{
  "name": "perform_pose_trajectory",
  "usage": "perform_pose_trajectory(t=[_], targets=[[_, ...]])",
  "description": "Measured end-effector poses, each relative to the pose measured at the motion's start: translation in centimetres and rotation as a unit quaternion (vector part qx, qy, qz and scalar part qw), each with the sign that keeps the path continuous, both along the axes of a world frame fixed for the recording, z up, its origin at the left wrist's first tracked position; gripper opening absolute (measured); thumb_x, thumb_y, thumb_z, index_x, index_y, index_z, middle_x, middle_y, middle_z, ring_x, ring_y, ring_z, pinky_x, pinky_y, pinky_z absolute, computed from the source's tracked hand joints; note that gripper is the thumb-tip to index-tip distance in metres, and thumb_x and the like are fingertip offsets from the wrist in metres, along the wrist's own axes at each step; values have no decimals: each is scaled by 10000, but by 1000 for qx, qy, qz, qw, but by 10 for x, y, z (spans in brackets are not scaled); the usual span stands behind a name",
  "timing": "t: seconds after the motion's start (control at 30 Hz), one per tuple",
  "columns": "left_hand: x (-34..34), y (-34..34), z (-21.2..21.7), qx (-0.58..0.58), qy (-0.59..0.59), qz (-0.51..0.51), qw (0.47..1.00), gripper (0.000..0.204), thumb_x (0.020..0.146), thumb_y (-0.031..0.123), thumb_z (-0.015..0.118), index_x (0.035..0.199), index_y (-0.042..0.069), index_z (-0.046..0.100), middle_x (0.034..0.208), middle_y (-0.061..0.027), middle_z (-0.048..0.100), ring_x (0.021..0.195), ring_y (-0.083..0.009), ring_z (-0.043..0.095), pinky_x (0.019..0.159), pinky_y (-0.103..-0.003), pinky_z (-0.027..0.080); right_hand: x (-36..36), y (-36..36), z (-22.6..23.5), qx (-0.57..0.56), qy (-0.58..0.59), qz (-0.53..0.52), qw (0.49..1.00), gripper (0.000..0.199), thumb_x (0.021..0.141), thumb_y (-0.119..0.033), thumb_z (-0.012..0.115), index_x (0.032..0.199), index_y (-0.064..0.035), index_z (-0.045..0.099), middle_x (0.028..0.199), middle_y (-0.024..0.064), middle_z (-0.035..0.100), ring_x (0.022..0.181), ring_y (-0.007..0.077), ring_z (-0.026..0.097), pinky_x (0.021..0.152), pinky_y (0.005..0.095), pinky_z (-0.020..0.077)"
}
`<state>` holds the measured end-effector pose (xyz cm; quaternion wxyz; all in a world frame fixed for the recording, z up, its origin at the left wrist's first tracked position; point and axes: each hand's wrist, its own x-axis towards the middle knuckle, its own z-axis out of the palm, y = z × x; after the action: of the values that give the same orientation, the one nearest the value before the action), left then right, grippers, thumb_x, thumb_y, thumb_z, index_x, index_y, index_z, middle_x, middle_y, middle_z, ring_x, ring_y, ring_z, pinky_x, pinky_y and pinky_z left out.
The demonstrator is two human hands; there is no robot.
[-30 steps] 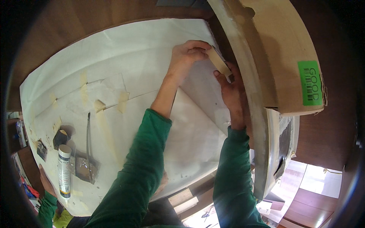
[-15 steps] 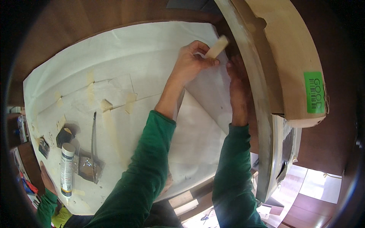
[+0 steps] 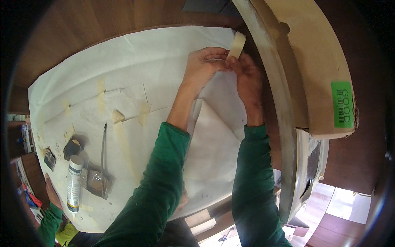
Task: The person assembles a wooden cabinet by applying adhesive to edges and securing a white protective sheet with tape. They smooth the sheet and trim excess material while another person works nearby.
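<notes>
A roll of pale yellow masking tape [image 3: 237, 44] is held above the far right corner of a large white sheet [image 3: 160, 45]. My left hand [image 3: 204, 66] grips it from the left, with the fingers curled. From the right, my right hand [image 3: 250, 82] closes on the lower part of the roll, its thumb pressed there and its other fingers partly hidden behind. Below my hands, a folded flap [image 3: 216, 136] of the sheet lies over itself. Strips of masking tape [image 3: 143, 114] are stuck on the sheet left of my left forearm.
A sealant cartridge [image 3: 74, 181], a dark thin rod [image 3: 103, 158], a clear plastic bag [image 3: 98, 183] and a dark piece [image 3: 72, 148] lie at left. A cardboard box [image 3: 319, 61] rests along the right. A co-worker's hand [image 3: 52, 191] touches the left edge; another hand [image 3: 181, 199] shows beside my left forearm.
My right hand has moved up and left from the sheet's right edge and taken hold of the tape roll. The roll has turned more upright in my left hand.
</notes>
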<state>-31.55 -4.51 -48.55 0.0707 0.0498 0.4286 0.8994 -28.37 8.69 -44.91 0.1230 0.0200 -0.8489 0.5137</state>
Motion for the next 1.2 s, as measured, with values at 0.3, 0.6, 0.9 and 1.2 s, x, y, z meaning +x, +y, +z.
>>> perform_pose_trajectory(t=[0.3,0.6,0.9,1.2], targets=[[-4,-8,-1,-2,63,112,992,299,801,-81,713,1094,-116,666,1027,-186,725,905,-210,717,825,-297,582,0,-10,9,104,18,6,994,302,998,-188,616,1251,-24,635,1183,187,690,1061,307,660,943,396,495],[-4,-24,3,46,56,124,990,277,816,-117,710,1090,-93,676,978,-154,713,851,-170,698,775,-275,583,-19,-25,-6,172,119,44,977,414,902,-82,675,1292,16,576,1172,230,668,1034,390,647,912,467,496],[-8,-22,-3,-4,100,198,975,273,787,-128,733,1051,-70,693,980,-99,710,874,-147,679,773,-269,565,-26,-30,-8,265,172,42,948,397,900,-49,644,1288,9,584,1173,228,654,1121,416,587,1043,502,396],[-11,-16,-7,-26,108,225,968,165,812,-59,751,975,-42,733,924,-84,733,841,-109,669,761,-246,551,-25,-27,-15,267,132,19,954,407,882,-26,640,1283,18,588,1188,218,646,1154,415,569,1064,519,372]])
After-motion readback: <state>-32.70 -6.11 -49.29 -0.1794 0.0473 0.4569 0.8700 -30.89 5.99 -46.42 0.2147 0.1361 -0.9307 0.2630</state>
